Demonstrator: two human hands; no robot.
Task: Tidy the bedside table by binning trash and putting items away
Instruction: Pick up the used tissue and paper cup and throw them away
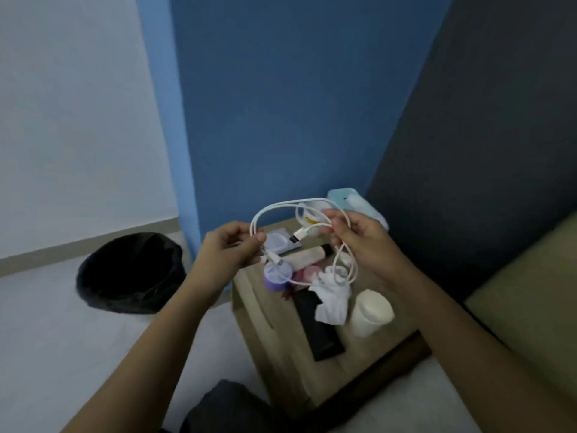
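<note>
Currently my left hand (231,251) and right hand (359,239) pinch the white cable (312,203) above the table (359,364), looping it for storage.

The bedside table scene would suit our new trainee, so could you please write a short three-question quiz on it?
1. True or false: both hands hold the white cable above the bedside table.
2. Which lies on its side on the table? A) paper cup B) lamp C) book
3. On which side of the table does the black-lined bin stand?

Key: 1 true, left hand and right hand each grip it. 2 A. 3 The person's left, on the floor.
</note>
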